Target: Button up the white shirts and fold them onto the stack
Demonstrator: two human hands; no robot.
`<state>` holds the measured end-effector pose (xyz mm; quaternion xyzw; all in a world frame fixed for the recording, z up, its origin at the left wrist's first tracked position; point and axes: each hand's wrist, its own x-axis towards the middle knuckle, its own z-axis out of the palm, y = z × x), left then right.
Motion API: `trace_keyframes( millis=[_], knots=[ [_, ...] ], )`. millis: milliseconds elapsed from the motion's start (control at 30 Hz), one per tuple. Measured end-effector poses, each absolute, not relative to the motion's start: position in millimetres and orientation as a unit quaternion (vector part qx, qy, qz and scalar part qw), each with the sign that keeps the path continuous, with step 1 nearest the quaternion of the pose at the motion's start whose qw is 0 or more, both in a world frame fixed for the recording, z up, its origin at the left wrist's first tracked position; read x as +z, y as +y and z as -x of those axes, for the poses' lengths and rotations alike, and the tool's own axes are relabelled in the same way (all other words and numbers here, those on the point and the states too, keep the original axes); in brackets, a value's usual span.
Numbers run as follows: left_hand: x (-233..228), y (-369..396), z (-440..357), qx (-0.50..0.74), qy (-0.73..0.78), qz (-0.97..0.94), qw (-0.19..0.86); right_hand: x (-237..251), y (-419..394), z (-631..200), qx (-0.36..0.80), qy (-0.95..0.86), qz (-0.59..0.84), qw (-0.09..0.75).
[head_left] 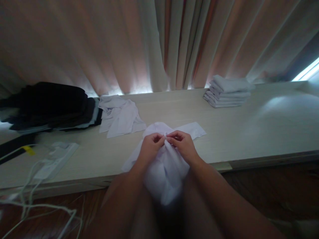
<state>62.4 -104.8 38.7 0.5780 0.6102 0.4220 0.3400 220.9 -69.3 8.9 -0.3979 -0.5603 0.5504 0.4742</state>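
**Both hands pinch a white garment at the near edge of the surface**

The left hand [149,146] and the right hand [183,144] meet at their fingertips, each pinching a fold of the white garment [164,172] between thumb and fingers. The two pinches almost touch. The garment lies partly on the pale wooden surface [249,126], with one sleeve spread out to the far right of the hands, while its lower part hangs over the near edge between the forearms.

To the far left of the hands lies a crumpled white cloth [119,116], apart from the held garment. Just left of it sits a pile of dark clothing [50,106]. At the far right, near the curtain [159,43], stands a neat stack of folded white cloths [228,91], well apart from the hands. On the near left of the surface rests a white power strip [56,157], with white cables [37,205] trailing off the edge towards the floor.
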Motion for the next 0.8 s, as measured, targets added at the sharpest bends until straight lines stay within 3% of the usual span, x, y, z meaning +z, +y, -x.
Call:
trace_keyframes(
  millis=[367,800],
  knots=[
    [35.7,-106.7,-60.3,0.449,0.510,-0.450,0.580,8.2,-68.7,-225.3,0.630,-0.524,0.387,0.422],
    [32.8,-110.3,-53.5,0.445,0.478,-0.389,0.649,9.3,-71.8,-226.0,0.725,-0.469,0.265,0.429]
  ],
)
